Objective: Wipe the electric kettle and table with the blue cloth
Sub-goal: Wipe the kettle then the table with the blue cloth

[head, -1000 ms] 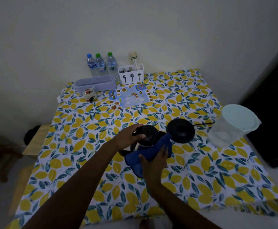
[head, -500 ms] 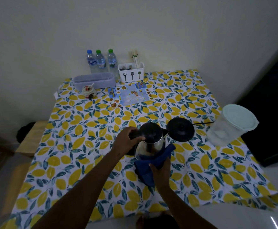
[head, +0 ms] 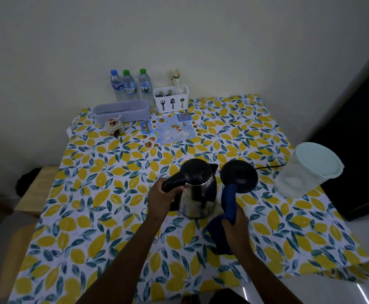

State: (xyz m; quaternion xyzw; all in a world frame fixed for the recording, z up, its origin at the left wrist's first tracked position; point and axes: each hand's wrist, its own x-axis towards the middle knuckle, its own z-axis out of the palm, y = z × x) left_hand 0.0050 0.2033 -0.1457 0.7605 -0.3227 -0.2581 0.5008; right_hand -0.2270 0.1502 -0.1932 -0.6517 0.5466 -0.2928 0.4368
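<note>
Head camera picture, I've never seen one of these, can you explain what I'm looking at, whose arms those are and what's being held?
There is no machine here. The picture comes from a wide-angle camera worn on a person's head, looking forward and down, so the two arms reaching in from the bottom are the wearer's own. The left hand grips the black handle of a steel electric kettle, which stands on a table covered in a lemon-print cloth. The right hand holds a blue cloth just beside the kettle. The kettle's round black base sits apart, near a lidded plastic container. At the far edge stand three water bottles and a white cutlery holder.
</note>
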